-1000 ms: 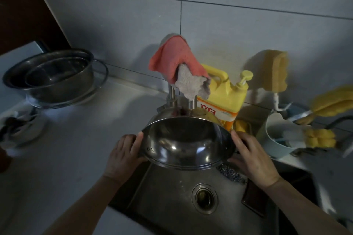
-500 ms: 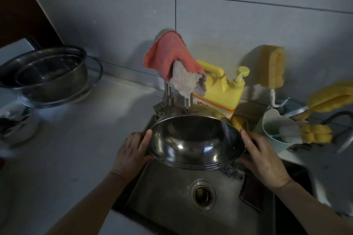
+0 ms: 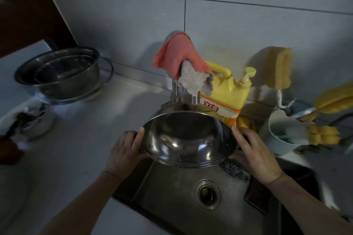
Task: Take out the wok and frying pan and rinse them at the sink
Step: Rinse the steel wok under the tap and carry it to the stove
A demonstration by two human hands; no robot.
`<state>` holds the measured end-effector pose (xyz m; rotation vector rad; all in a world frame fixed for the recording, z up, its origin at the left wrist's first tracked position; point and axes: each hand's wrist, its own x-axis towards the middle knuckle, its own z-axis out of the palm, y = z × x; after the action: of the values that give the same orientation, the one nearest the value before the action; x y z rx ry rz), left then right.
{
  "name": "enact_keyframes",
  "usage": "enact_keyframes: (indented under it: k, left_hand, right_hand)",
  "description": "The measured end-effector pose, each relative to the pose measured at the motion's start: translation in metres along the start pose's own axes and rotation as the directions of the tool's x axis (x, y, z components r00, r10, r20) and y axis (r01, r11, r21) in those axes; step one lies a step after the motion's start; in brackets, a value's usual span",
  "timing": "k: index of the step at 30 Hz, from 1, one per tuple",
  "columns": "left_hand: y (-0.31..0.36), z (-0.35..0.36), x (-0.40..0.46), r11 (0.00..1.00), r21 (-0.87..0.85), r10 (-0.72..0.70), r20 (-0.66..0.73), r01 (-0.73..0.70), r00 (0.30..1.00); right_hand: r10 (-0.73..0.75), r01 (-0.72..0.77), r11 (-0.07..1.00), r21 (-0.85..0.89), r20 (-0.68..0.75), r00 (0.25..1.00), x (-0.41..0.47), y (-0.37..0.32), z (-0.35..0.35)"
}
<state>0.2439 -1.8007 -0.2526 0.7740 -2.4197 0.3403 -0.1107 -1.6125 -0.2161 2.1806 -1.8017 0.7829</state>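
Observation:
A shiny steel wok [image 3: 188, 140] is tilted with its hollow facing me, held above the steel sink [image 3: 168, 192] and just below the tap [image 3: 175, 91]. My left hand [image 3: 124, 150] grips its left rim, thumb on the edge. My right hand [image 3: 254, 155] grips the right rim, fingers wrapped underneath. No water is visible running. I see no frying pan.
A pink cloth [image 3: 177, 53] and a grey cloth hang over the tap. A yellow detergent bottle [image 3: 229, 93] stands behind the wok. Stacked steel bowls [image 3: 61, 74] sit back left on the counter. A steel scourer [image 3: 236, 170] lies in the sink; a white cup [image 3: 280, 143] stands right.
The wok stays gripped by both hands under the tap. Only my view has swung slightly.

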Motion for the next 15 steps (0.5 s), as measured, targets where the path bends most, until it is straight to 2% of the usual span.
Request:
enact_keyframes:
  k: [11, 15]
  left_hand:
    - [0.049, 0.015, 0.047, 0.994, -0.091, 0.057, 0.05, -0.052, 0.997]
    - [0.043, 0.01, 0.042, 0.995, -0.097, 0.021, 0.091, -0.012, 0.996]
  right_hand:
    - [0.119, -0.121, 0.989, -0.084, -0.027, 0.993, -0.038, 0.024, -0.045]
    - [0.116, -0.116, 0.991, -0.071, -0.005, 0.993, -0.033, 0.025, -0.038]
